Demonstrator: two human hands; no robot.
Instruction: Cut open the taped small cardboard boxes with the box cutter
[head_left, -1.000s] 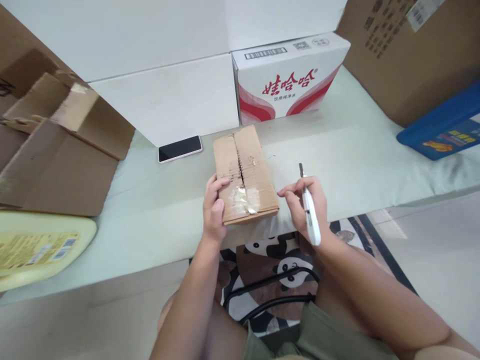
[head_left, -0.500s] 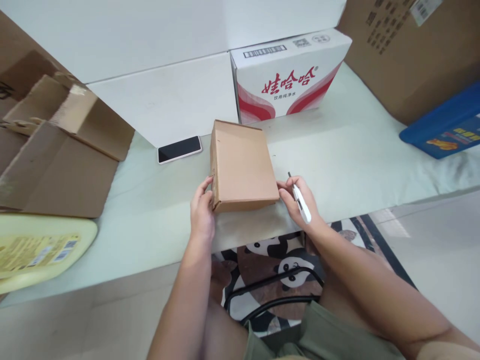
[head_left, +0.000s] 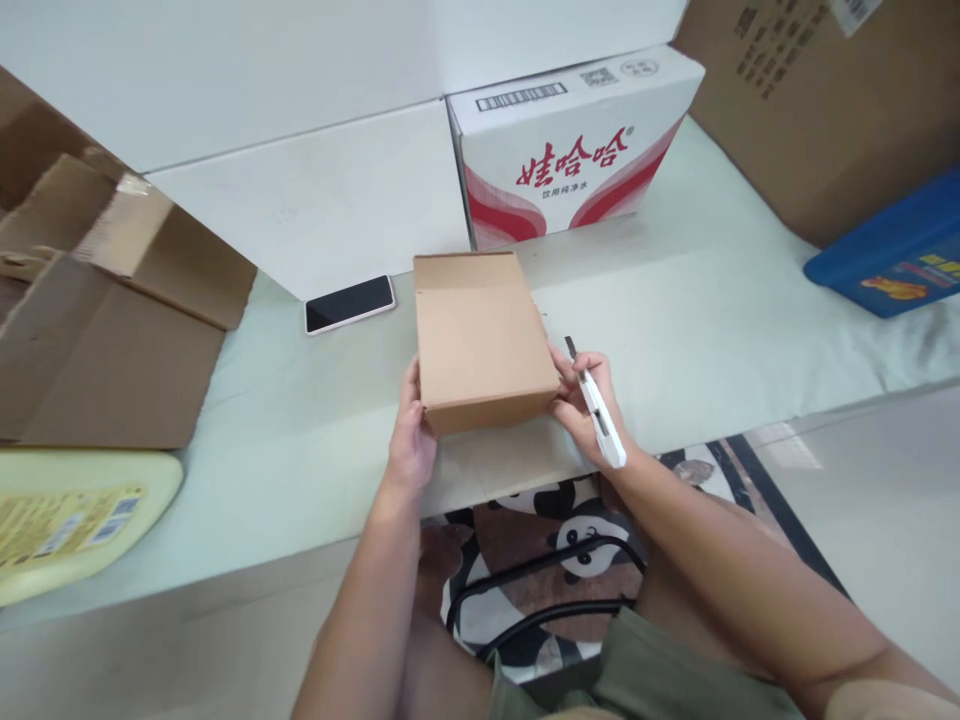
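The small plain brown cardboard box point(head_left: 480, 335) sits on the pale green desk point(head_left: 712, 310) between both hands. Left hand point(head_left: 411, 440) grip presses its left corner; right hand point(head_left: 589, 405) grip holds a white utility knife point(head_left: 598, 415) against its right side.

Viewpoint: one head-worn camera, above the near edge of the table point(head_left: 315, 440).
Facing: forward and steeply down across the table toward the white carton with red print point(head_left: 574, 150) at its far side.
Nearness: close; forearms and lap fill the lower frame.
Coverage: table from its near edge to that carton, floor on the right.
Overlap: single view, nothing shared.
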